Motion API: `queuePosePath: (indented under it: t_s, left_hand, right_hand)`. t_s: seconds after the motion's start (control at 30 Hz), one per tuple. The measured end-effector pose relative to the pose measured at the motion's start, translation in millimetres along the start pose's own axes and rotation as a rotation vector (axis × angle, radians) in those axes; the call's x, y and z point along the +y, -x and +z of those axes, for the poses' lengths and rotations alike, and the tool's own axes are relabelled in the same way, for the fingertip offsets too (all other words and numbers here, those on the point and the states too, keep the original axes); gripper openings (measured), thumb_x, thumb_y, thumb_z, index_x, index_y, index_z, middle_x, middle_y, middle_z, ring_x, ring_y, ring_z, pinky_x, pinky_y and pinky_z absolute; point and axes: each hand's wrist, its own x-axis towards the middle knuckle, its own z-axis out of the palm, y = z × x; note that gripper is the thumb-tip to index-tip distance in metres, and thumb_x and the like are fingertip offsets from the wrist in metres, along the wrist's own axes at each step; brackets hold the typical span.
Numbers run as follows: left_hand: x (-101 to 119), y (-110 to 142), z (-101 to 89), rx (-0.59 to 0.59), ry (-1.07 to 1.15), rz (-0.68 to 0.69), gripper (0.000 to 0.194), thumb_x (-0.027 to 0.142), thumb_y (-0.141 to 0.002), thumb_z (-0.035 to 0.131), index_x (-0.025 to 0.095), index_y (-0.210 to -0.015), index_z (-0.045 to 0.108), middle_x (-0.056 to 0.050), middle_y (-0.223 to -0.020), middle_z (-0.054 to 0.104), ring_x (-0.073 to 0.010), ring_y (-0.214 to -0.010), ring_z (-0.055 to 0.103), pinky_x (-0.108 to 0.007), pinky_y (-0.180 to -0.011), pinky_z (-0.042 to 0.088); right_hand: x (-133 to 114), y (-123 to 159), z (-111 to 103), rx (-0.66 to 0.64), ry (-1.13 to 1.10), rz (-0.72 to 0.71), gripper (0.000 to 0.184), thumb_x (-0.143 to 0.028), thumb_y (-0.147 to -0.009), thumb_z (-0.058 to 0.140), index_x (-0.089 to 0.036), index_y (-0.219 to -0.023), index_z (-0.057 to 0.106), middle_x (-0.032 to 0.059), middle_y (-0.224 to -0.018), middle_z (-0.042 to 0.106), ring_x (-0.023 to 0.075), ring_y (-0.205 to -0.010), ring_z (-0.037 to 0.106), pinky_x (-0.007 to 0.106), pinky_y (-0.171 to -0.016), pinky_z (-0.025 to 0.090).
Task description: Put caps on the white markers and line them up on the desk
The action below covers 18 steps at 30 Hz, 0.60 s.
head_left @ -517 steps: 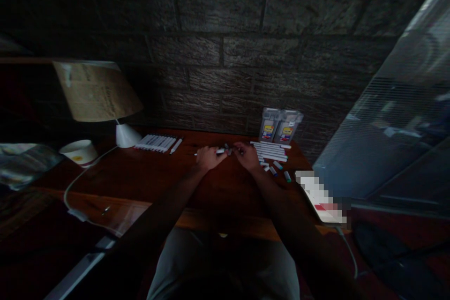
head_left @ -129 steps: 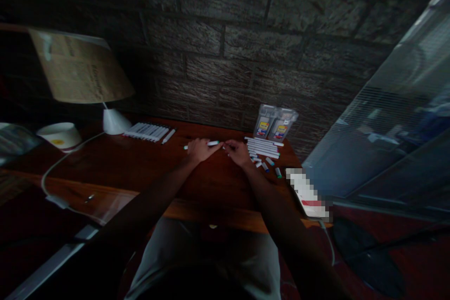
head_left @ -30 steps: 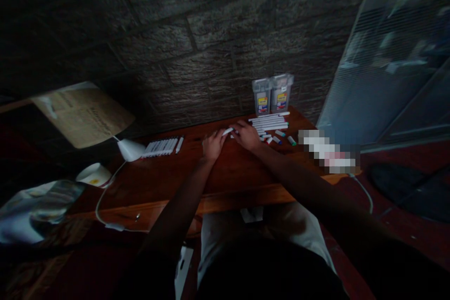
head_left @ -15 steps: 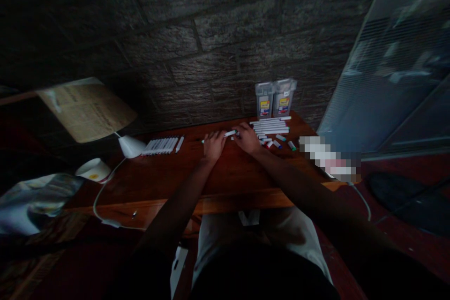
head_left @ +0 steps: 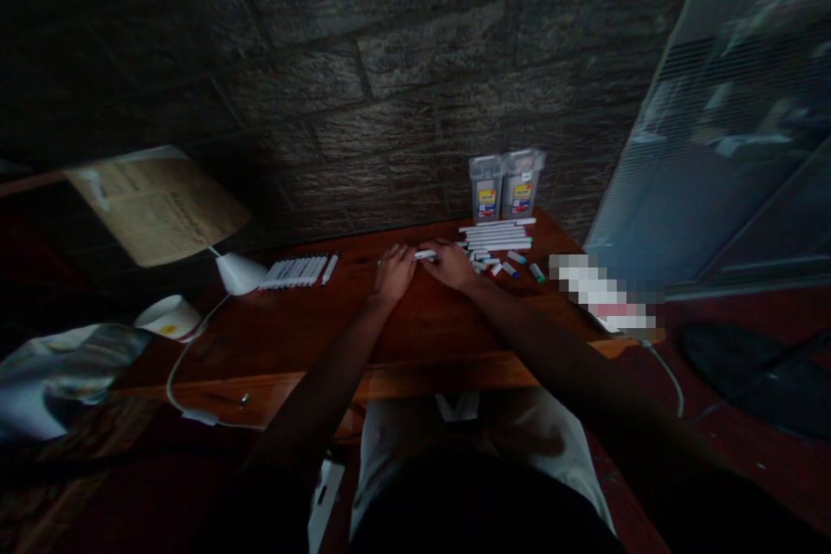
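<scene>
"Where's the white marker (head_left: 425, 255)?"
"Over the desk (head_left: 279, 325), left hand (head_left: 395, 273) at nine o'clock, right hand (head_left: 450, 266) at three, both hands curled round it."
"And beyond?"
"Loose caps (head_left: 510, 270) at three o'clock, two clear cases (head_left: 486, 192) at two."

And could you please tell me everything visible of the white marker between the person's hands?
The slim cylindrical white marker, plastic by its look, runs between the left hand and the right hand, both touching it, over the reddish-brown wooden table. Dark marks show on its barrel; the hands hide much of it, so whether it is capped cannot be told.
</scene>
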Motion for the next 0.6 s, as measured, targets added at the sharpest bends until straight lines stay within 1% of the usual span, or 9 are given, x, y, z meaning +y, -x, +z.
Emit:
queuePosePath:
  t_s: [0.07,0.17,0.27,0.37,0.4,0.43,0.5,0.53,0.6]
  left_hand:
    - [0.7,1.0,-3.4,0.001,-0.007,-0.041,0.029,0.022,-0.098,0.044,0.018,-0.119,0.065,-0.014,-0.114,0.068,-0.0291,-0.112,0.059,-0.041,-0.097,0.041]
    - [1.0,2.7,-6.2,0.031,0.006,-0.133,0.035,0.028,-0.098,0.044,0.021,-0.129,0.06,-0.014,-0.122,0.067,-0.0304,-0.117,0.057,-0.044,-0.101,0.038]
    - [0.0,3.8,-6.1,0.12,0.035,-0.253,0.042,0.034,-0.098,0.045,0.02,-0.136,0.055,-0.015,-0.134,0.06,-0.033,-0.125,0.052,-0.048,-0.104,0.036]
    - [-2.4,4.1,-4.3,0.225,0.087,-0.413,0.058,0.041,-0.095,0.05,0.014,-0.147,0.041,-0.019,-0.145,0.051,-0.0348,-0.132,0.048,-0.047,-0.104,0.04]
    - [-3.4,4.1,-3.7,0.223,0.119,-0.461,0.063,0.042,-0.095,0.05,0.013,-0.15,0.036,-0.02,-0.144,0.052,-0.034,-0.13,0.05,-0.044,-0.102,0.042]
    - [-4.4,4.1,-3.1,0.195,0.156,-0.497,0.066,0.041,-0.095,0.05,0.013,-0.152,0.032,-0.02,-0.139,0.056,-0.0326,-0.125,0.055,-0.042,-0.099,0.045]
    - [-5.9,4.1,-2.6,0.104,0.222,-0.525,0.064,0.04,-0.096,0.049,0.016,-0.152,0.031,-0.016,-0.123,0.067,-0.0291,-0.111,0.064,-0.037,-0.091,0.049]
    - [-6.3,4.0,-2.7,0.064,0.242,-0.518,0.059,0.039,-0.097,0.048,0.019,-0.15,0.035,-0.012,-0.116,0.071,-0.0274,-0.105,0.067,-0.035,-0.088,0.05]
    - [-6.7,4.0,-3.3,0.016,0.244,-0.486,0.044,0.037,-0.098,0.048,0.023,-0.14,0.048,-0.008,-0.107,0.074,-0.0251,-0.099,0.069,-0.031,-0.085,0.049]
  right_hand:
    - [1.0,0.4,-1.0,0.001,-0.056,-0.016,0.028,-0.016,-0.087,0.059,-0.017,-0.113,0.071,0.0082,-0.11,0.073,0.019,-0.1,0.068,0.029,-0.094,0.05]
    - [2.8,1.1,-2.9,-0.007,-0.118,-0.004,0.026,-0.015,-0.086,0.058,-0.02,-0.108,0.072,0.0048,-0.105,0.075,0.0167,-0.09,0.069,0.027,-0.087,0.051]
    - [4.1,0.5,-5.6,0.016,-0.109,0.039,0.025,-0.014,-0.085,0.058,-0.019,-0.104,0.073,0.004,-0.1,0.076,0.0172,-0.086,0.07,0.027,-0.084,0.051]
    - [6.1,-1.2,-8.9,0.054,-0.086,0.102,0.023,-0.014,-0.085,0.057,-0.018,-0.102,0.072,0.0051,-0.096,0.076,0.0184,-0.085,0.07,0.027,-0.082,0.051]
    - [7.0,-1.8,-9.8,0.062,-0.081,0.121,0.023,-0.014,-0.085,0.056,-0.018,-0.101,0.072,0.0049,-0.095,0.076,0.0184,-0.084,0.07,0.027,-0.082,0.052]
    - [8.0,-2.4,-10.4,0.066,-0.075,0.136,0.022,-0.014,-0.085,0.056,-0.019,-0.101,0.072,0.0047,-0.094,0.076,0.0185,-0.083,0.07,0.028,-0.082,0.052]
    - [9.9,-3.0,-11.1,0.069,-0.062,0.141,0.022,-0.013,-0.084,0.057,-0.019,-0.099,0.072,0.0047,-0.095,0.076,0.0191,-0.084,0.07,0.029,-0.083,0.052]
    - [10.8,-3.2,-11.2,0.071,-0.055,0.138,0.022,-0.013,-0.083,0.058,-0.019,-0.099,0.072,0.0051,-0.097,0.076,0.0195,-0.085,0.07,0.029,-0.084,0.052]
    - [12.6,-3.0,-11.6,0.075,-0.051,0.135,0.023,-0.012,-0.081,0.059,-0.019,-0.099,0.072,0.0058,-0.098,0.075,0.0198,-0.085,0.069,0.03,-0.084,0.052]
